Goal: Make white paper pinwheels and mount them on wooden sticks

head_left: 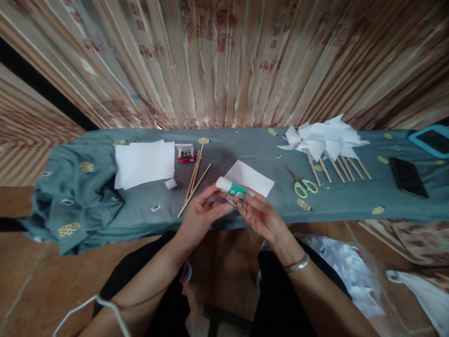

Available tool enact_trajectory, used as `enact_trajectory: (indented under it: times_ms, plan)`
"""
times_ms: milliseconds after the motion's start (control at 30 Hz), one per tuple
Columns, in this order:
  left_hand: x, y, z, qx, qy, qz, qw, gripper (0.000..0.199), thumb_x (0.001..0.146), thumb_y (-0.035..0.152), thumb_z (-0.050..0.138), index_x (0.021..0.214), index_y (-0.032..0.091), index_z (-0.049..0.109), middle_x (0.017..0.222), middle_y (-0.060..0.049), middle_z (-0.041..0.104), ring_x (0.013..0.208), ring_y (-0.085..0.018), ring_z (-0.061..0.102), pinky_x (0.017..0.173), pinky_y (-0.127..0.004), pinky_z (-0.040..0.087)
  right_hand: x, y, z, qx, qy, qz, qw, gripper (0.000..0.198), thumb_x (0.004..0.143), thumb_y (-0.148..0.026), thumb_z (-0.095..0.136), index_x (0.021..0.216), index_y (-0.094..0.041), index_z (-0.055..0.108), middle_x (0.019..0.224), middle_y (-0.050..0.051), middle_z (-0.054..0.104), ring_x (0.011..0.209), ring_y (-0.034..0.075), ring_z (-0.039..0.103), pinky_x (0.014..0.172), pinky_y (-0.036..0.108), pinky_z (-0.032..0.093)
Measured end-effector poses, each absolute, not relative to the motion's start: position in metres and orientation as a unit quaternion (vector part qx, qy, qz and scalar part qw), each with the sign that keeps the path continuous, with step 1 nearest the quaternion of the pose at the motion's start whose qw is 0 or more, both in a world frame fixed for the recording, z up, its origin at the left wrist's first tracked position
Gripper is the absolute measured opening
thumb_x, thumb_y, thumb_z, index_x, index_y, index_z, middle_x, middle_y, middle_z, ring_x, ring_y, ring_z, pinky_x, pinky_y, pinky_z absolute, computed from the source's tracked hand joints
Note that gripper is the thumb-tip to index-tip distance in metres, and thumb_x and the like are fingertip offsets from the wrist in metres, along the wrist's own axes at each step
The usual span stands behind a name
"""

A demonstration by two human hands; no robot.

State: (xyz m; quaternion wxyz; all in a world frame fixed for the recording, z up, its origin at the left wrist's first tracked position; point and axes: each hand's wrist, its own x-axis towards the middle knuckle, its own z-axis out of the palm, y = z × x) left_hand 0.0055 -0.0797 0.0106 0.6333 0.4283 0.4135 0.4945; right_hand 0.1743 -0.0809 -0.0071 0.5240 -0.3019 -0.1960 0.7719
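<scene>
Above grey cloth, left hand and right hand grip a glue stick (crosswise, white end leftward).

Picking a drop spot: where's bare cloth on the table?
Bare cloth: back strip between wooden sticks and pinwheels, behind the white paper square; front strip between scissors and phone, in front of the pinwheels. Crowded: the middle, where left hand and right hand hold the glue stick.

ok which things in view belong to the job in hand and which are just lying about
Likely part of the job:
green-and-white glue stick
white paper square
stacked white paper sheets
thin pale wooden sticks
small red box of metal bits
green-handled metal scissors
white paper pinwheels

Probably just lying about:
flat black phone
blue-framed dark-screened device
</scene>
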Motion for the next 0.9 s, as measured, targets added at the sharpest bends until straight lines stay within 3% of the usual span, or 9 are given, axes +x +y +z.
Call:
enact_trajectory:
  times_ms: [233,633,900]
  plan:
    - [0.010,-0.074,0.009,0.333,0.395,0.536,0.667,0.035,0.059,0.035,0.091,0.089,0.021,0.080,0.087,-0.001,0.077,0.082,-0.014,0.066,0.086,-0.027,0.051,0.168,-0.085,-0.003,-0.360,-0.246,0.757,0.486,0.038,0.064,-0.036,0.090,0.095,-0.018,0.077,0.082,0.003,0.079,0.065,0.011,0.073,0.062,0.016,0.060]
    - [0.012,-0.074,0.008,0.353,0.409,0.526,0.657,0.037,0.060,0.039,0.089,0.089,0.020,0.080,0.087,-0.002,0.077,0.082,-0.017,0.067,0.085,-0.030,0.052,0.177,-0.091,-0.005,-0.379,-0.281,0.743,0.475,0.034,0.068,-0.046,0.086,0.080,-0.017,0.076,0.075,0.005,0.079,0.060,0.012,0.073,0.057,0.018,0.059]
    - [0.030,-0.075,0.003,0.369,0.411,0.505,0.663,0.037,0.061,0.038,0.088,0.091,0.019,0.078,0.088,-0.001,0.076,0.084,-0.018,0.068,0.088,-0.032,0.053,0.176,-0.090,-0.011,-0.352,-0.187,0.754,0.523,0.032,0.065,-0.030,0.090,0.090,-0.019,0.074,0.085,0.002,0.077,0.069,0.011,0.071,0.067,0.019,0.060]
